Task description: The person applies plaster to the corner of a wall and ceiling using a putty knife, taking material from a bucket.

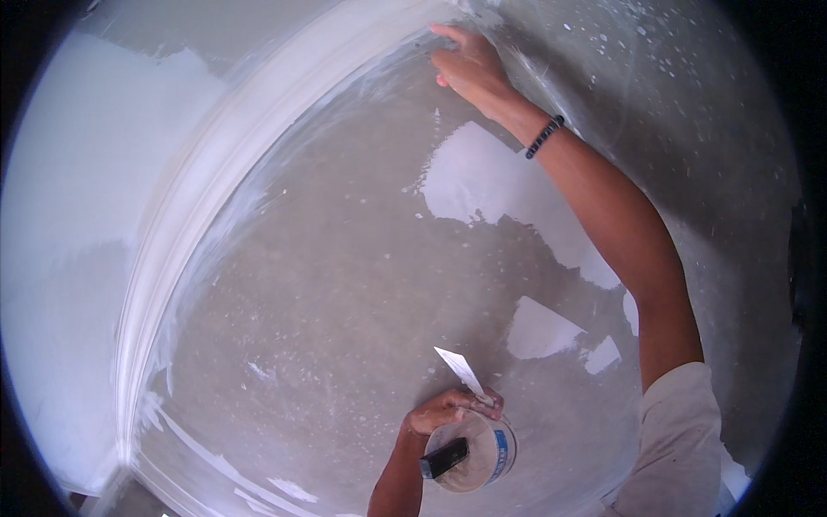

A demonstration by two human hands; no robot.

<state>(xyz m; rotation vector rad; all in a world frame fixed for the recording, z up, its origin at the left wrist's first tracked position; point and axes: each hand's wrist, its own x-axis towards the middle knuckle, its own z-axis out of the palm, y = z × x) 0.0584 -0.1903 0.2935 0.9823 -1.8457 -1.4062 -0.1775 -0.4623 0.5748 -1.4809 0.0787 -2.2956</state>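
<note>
My right hand (469,65) reaches up and lies flat against the grey surface, right beside the white curved moulding (215,172). It holds nothing, and a dark beaded bracelet (544,136) sits on its wrist. Low in the view, my left hand (444,412) grips the rim of a round white tub (487,457) of pale filler. The same hand also pinches a thin white blade (461,370) that points up and left. A black handle (444,458) rests across the tub's opening.
The grey plastered surface (345,284) carries white filler patches at the centre right (482,177) and lower right (538,332). White specks dot the upper right. Left of the moulding lies a paler, smooth surface (77,215). My white sleeve (680,439) shows at the lower right.
</note>
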